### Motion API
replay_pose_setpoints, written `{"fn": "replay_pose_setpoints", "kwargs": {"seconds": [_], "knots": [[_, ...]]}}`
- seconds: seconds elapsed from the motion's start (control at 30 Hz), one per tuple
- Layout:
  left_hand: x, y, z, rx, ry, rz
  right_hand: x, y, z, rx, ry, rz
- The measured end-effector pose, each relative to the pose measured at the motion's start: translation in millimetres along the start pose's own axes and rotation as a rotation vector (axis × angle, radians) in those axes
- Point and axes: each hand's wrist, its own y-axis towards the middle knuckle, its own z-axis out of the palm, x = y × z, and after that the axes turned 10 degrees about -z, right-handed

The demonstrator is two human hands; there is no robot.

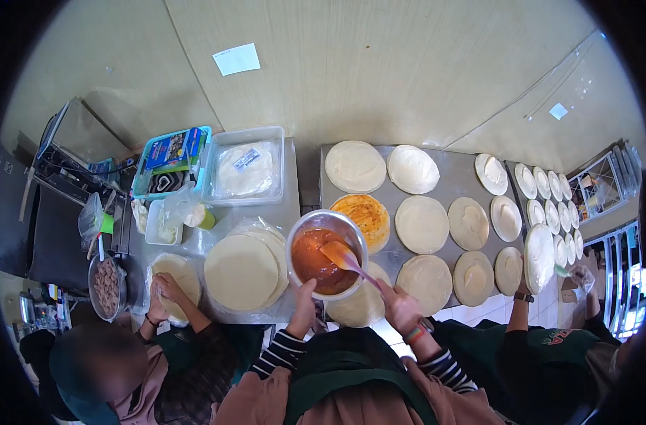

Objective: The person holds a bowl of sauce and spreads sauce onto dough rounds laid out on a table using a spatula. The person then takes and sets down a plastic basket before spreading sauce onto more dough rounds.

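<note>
A metal bowl [360,228] of red-orange sauce [313,251] is held up in front of me, with my left hand [304,307] closed on its lower left side. In my right hand [401,308] is the handle of a spatula [344,256], its sauce-coated orange blade lying over the sauce inside the bowl. Just behind the bowl, one dough round [371,221] is spread with orange sauce. A plain dough round [362,304] sits partly hidden beneath the bowl and my right hand. More pale rounds [422,224] lie to the right.
Stacked flat dough [241,273] lies left on plastic. A co-worker's hands [168,290] touch dough there, near a pan of brown chunks [107,287]. Plastic tubs [245,166] stand behind. At right, another person's hand holds up a dough round [539,258]. A gap separates the two tables.
</note>
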Motion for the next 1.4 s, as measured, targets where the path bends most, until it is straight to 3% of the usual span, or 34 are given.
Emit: {"fn": "replay_pose_setpoints", "kwargs": {"seconds": [0.1, 0.17, 0.23, 0.27, 0.33, 0.37, 0.43, 0.5, 0.57, 0.63, 0.7, 0.8, 0.87, 0.9, 0.97, 1.0, 1.17, 1.23, 1.3, 1.37, 1.4], "knots": [[14.3, 29.8, -3.3, -0.006, 0.046, 0.076, -1.8, 18.7, 8.8, -0.004, -0.066, 0.046], [-10.7, 22.8, 28.1, -0.004, 0.098, 0.173, -13.5, 19.4, 16.1, -0.017, -0.01, 0.024], [-14.5, 28.8, 35.1, -0.02, 0.126, 0.196, -41.0, 22.6, 32.6, -0.178, 0.36, -0.181], [-12.1, 36.7, 33.0, 0.003, 0.098, 0.172, -51.6, 23.3, 30.6, -0.179, 0.362, -0.191], [-14.5, 48.3, 36.8, 0.016, 0.064, 0.159, -60.2, 27.7, 11.5, 0.274, 1.4, 0.417], [-14.7, 54.5, 40.3, 0.031, 0.025, 0.15, -64.0, 30.6, 5.9, 0.288, 1.396, 0.408], [-20.2, 64.3, 52.0, 0.039, -0.015, 0.152, -72.6, 37.9, -1.8, 0.287, 1.763, 0.493], [-24.6, 73.2, 62.7, -0.001, -0.09, 0.043, -88.0, 48.4, -9.0, 0.315, 1.832, 0.486], [-21.2, 86.9, 65.9, -0.01, -0.106, 0.076, -102.7, 63.0, -16.3, 0.347, 1.932, 0.429], [-14.0, 98.3, 63.4, -0.017, -0.127, 0.112, -114.3, 84.7, -23.3, 0.324, 1.892, 0.398], [-7.5, 103.9, 54.7, -0.103, -0.212, 0.022, -123.7, 115.0, -32.1, 0.215, 1.768, 0.438], [-4.5, 94.5, 50.4, -0.194, -0.276, 0.002, -161.1, 173.7, 4.8, 0.066, 1.351, 0.389], [10.6, 91.5, 32.5, -0.254, -0.321, 0.003, -190.0, 213.2, 48.4, -0.08, 0.806, 0.245], [14.7, 87.7, 29.0, -0.26, -0.323, 0.004, -195.5, 224.7, 63.7, -0.075, 0.808, 0.244], [21.7, 76.3, 22.7, -0.272, -0.329, 0.027, -192.7, 239.4, 86.4, -0.235, 0.044, -0.096], [32.4, 74.8, 10.7, -0.229, -0.383, 0.009, -173.6, 240.1, 86.1, -0.031, 0.052, 0.12], [24.1, 47.3, 19.2, -0.25, -0.374, -0.031, -149.3, 214.4, 88.7, 0.005, 0.113, -0.042], [16.7, 37.3, 25.4, -0.245, -0.378, -0.082, -172.7, 233.3, 83.6, -0.188, 0.049, 0.038], [14.1, 31.9, 28.6, -0.257, -0.354, -0.071, -181.0, 246.8, 84.0, -0.214, 0.011, 0.112], [11.8, 26.9, 30.1, -0.266, -0.326, -0.063, -185.6, 250.9, 102.3, -0.098, -0.132, 0.124], [11.1, 25.9, 31.7, -0.265, -0.341, -0.06, -166.6, 242.3, 96.4, 0.002, -0.05, 0.097]]}}
